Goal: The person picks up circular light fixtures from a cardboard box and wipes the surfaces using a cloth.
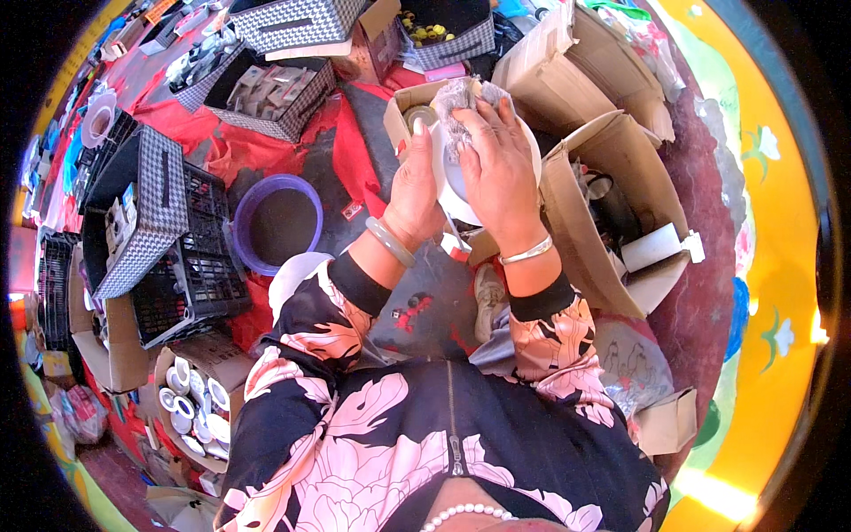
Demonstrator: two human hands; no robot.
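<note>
In front of me, at the upper middle, is a white round dish-like piece whose exact kind I cannot make out. My left hand grips its left side, thumb up along the rim. My right hand lies over its top with bent fingers, pressing a wad of crumpled, see-through plastic against it. The right fingertips are partly lost in the plastic. Just behind both hands stands a small open cardboard box with a round item inside.
Open cardboard boxes stand at right, one with dark and white parts. A purple-rimmed tub sits left, beside black crates and a houndstooth bin. A carton of white rings is lower left. Torn red sheeting covers the floor.
</note>
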